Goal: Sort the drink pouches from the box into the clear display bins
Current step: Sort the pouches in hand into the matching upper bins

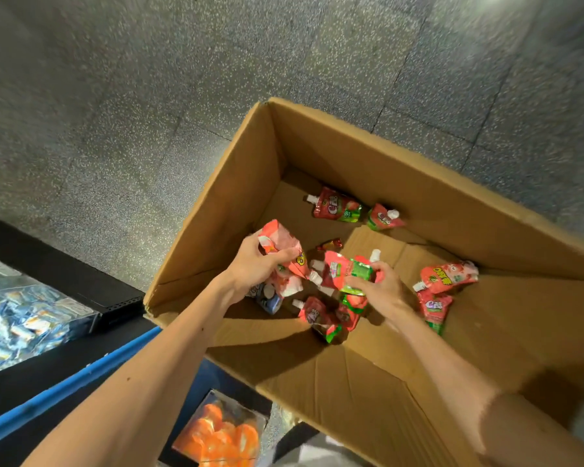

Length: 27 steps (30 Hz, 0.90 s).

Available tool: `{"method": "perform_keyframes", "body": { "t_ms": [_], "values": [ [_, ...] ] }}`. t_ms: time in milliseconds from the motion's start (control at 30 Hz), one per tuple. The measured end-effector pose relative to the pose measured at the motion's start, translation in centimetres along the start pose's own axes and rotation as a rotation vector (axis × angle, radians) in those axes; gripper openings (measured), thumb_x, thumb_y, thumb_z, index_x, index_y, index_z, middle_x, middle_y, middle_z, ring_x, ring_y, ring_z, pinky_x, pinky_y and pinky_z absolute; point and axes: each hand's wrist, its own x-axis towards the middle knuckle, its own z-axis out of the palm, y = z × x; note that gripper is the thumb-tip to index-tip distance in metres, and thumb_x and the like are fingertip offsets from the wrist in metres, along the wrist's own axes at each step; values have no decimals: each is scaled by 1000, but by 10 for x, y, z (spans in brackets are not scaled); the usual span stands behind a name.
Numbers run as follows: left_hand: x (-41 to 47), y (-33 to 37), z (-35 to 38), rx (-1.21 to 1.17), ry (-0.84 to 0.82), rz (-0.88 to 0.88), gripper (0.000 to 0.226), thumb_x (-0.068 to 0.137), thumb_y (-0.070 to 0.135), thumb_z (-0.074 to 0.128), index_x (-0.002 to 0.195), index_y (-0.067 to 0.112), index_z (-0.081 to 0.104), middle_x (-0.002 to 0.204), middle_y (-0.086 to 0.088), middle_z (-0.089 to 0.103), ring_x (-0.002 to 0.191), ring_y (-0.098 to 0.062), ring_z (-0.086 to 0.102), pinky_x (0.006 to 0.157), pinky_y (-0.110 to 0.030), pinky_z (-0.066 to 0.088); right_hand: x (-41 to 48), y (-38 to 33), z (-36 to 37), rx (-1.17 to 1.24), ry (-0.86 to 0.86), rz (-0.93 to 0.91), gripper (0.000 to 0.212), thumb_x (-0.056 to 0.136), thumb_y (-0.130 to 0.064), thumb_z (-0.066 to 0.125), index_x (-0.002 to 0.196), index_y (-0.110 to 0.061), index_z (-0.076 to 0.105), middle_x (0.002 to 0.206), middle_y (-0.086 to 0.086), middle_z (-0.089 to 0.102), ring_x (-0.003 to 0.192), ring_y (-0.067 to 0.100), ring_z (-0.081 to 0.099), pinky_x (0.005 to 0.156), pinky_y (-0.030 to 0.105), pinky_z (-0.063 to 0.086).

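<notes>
At the near edge of the view, a clear bin (216, 429) filled with orange packets is seen. A second clear bin (24, 315), filled with blue-and-white packets, is set to the left beyond a blue rail (81, 375). Two bare forearms are stretched from the near side into an open cardboard box (351, 399), which is set on a speckled grey floor (149, 96).

Inside the box, near its left wall, the left hand (253, 267) is curled around a bunch of pink-and-white drink pouches (280, 241), and a bluish pouch (270, 298) is tucked beneath it. Just to the right, near the middle of the box, the right hand (381, 288) is clasped on a red-and-green pouch (348, 271) with a white spout. More loose red pouches (317, 316) are scattered on the box bottom under the hands. A pair of pouches (449, 276) is piled by the right wall. Farthest off, a red pouch (336, 205) and its neighbour pouch (383, 217) are laid close together at the far wall.
</notes>
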Motion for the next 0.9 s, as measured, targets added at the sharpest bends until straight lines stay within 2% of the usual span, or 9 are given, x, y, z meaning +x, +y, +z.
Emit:
{"method": "perform_keyframes", "body": {
  "t_ms": [167, 300, 400, 467, 533, 633, 700, 800, 900],
  "values": [
    [-50, 5, 10, -182, -69, 16, 33, 87, 23, 74, 113, 6, 63, 105, -11, 75, 98, -30, 72, 86, -49, 57, -47, -17, -36, 322, -166, -37, 40, 79, -28, 81, 110, -25, 56, 104, 1, 71, 95, 19, 70, 94, 47, 51],
    [-107, 1, 10, -381, -23, 81, 12, 89, 12, 69, 100, 14, 64, 89, -6, 74, 88, -25, 70, 89, -47, 54, -101, -35, -44, 517, -308, -113, 71, 60, -36, 85, 124, -27, 54, 120, 5, 69, 113, 25, 64, 105, 58, 41],
    [-164, -10, 5, -477, 12, 217, 18, 80, 12, 75, 94, 14, 65, 80, -3, 72, 77, -19, 69, 81, -40, 54, -157, -46, -36, 606, -430, -231, 53, 72, -28, 73, 122, -27, 55, 112, 3, 74, 97, 18, 71, 79, 41, 56],
    [-209, -20, 0, -544, 51, 295, 34, 72, 10, 79, 102, 11, 63, 81, -3, 71, 75, -18, 69, 71, -34, 57, -200, -51, -27, 604, -556, -325, 42, 77, -25, 68, 118, -25, 56, 111, 4, 74, 93, 17, 73, 74, 38, 57],
    [-258, -33, -5, -599, 90, 368, 44, 70, 12, 77, 111, 13, 60, 89, -3, 69, 80, -18, 68, 71, -32, 56, -242, -53, -13, 606, -650, -404, 38, 78, -24, 66, 116, -24, 57, 112, 6, 72, 94, 19, 72, 72, 39, 59],
    [-343, -57, -13, -601, 139, 481, 29, 72, 13, 77, 96, 12, 61, 79, -2, 69, 67, -13, 66, 63, -24, 53, -303, -49, 15, 619, -806, -453, 46, 79, -26, 68, 123, -20, 58, 118, 12, 68, 108, 30, 65, 86, 48, 55],
    [-398, -73, -20, -614, 188, 552, 23, 79, 14, 73, 98, 16, 62, 87, -4, 70, 72, -13, 68, 67, -24, 53, -344, -43, 37, 569, -906, -510, 60, 79, -32, 75, 134, -17, 55, 131, 16, 62, 118, 33, 61, 92, 48, 52],
    [-473, -101, -36, -720, 316, 673, 22, 80, 21, 72, 101, 21, 66, 107, -14, 62, 88, -21, 65, 79, -32, 54, -405, -36, 73, 468, -1027, -541, 67, 84, -34, 66, 143, -14, 45, 128, 17, 63, 102, 31, 69, 70, 40, 59],
    [-544, -123, -43, -786, 448, 754, 17, 83, 28, 69, 96, 18, 63, 98, -14, 64, 72, -15, 68, 67, -27, 57, -472, -29, 108, 346, -1242, -560, 82, 81, -39, 69, 148, -8, 35, 110, 18, 62, 76, 27, 68, 52, 35, 54]
  ]
}}
